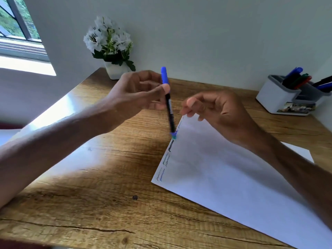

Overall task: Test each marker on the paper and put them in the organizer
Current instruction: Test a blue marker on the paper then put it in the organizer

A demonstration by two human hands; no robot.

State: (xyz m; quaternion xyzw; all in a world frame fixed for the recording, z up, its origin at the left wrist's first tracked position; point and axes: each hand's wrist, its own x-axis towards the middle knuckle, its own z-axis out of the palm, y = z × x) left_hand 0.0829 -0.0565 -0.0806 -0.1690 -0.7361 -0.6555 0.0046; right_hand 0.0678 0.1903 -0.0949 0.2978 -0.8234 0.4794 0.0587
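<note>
We see the left hand (pixel 142 92) with thumb and fingers pinched on a blue-capped marker (pixel 168 105), near upright, tip down at the scribbled edge of the paper (pixel 224 168). The right hand (pixel 215 108) is over the paper's far corner, fingers loosely curled, nothing seen in them. The organizer (pixel 276 99) is far right on the table (pixel 89 203) and holds other markers (pixel 296 78).

Wooden worktop (pixel 89 203); potted white flowers (pixel 109 44) in a white pot at its far edge, against the wall (pixel 215 33); window (pixel 16 24) at upper left.
</note>
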